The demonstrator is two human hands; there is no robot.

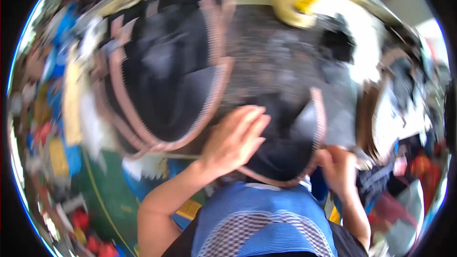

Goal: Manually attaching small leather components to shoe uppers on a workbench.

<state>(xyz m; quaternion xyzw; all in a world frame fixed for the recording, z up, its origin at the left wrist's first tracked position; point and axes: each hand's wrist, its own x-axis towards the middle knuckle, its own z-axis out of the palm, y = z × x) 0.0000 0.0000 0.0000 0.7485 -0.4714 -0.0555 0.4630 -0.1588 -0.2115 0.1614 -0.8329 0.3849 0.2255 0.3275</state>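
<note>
In front of me lies a black U-shaped panel (281, 150) with a pink zigzag-edged border; it looks smooth, and its kind is not clear. Across its left side my left hand (233, 135) lies flat, fingers stretched and together. My right hand (337, 165) is closed at the panel's lower right border, its curled fingers pinching that edge. To the left, larger black panels (166, 74) with the same pink border lie stacked and overlapping. Motion blur smears much of the picture.
The dark, worn tabletop (264, 52) lies under the panels. A yellow ring-shaped object (290, 12) stands at the far edge, with a small black object (338, 43) nearby. More bordered pieces (376, 119) are piled at right. Mixed clutter (52, 133) covers the left side beside green floor (107, 200).
</note>
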